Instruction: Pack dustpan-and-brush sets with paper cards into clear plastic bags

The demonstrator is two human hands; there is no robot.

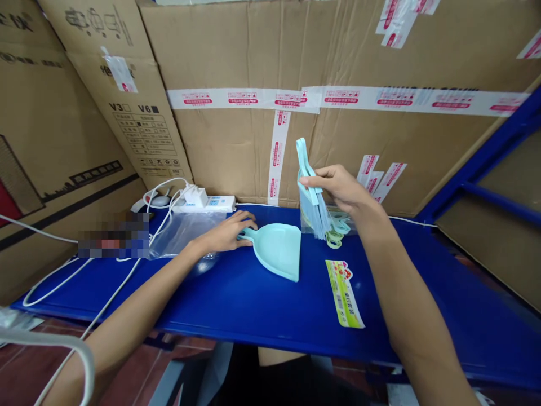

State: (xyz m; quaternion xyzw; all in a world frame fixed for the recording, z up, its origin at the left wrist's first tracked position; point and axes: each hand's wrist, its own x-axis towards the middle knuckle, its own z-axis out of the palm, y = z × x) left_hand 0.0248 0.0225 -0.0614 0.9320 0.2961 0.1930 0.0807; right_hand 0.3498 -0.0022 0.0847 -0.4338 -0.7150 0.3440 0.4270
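Observation:
A light turquoise dustpan (278,251) lies on the blue table, its open edge facing right. My left hand (231,231) has its fingers closed around the dustpan's handle. Above the tabletop, my right hand (338,186) grips a light blue hand brush (310,192) with the looped handle up and the bristles pointing down. Just behind the bristles, green and turquoise looped handles (336,235) stick out of what seems to be a clear bag; the rest of them is hidden. Nearer to me lies a green and white printed card (344,293).
A clear plastic bag (188,234) lies left of the dustpan. Behind it is a white power strip (220,203) with a plug, and white cables run across the left side. Cardboard panels (228,152) wall the back and left. A blue metal frame (477,152) rises at right.

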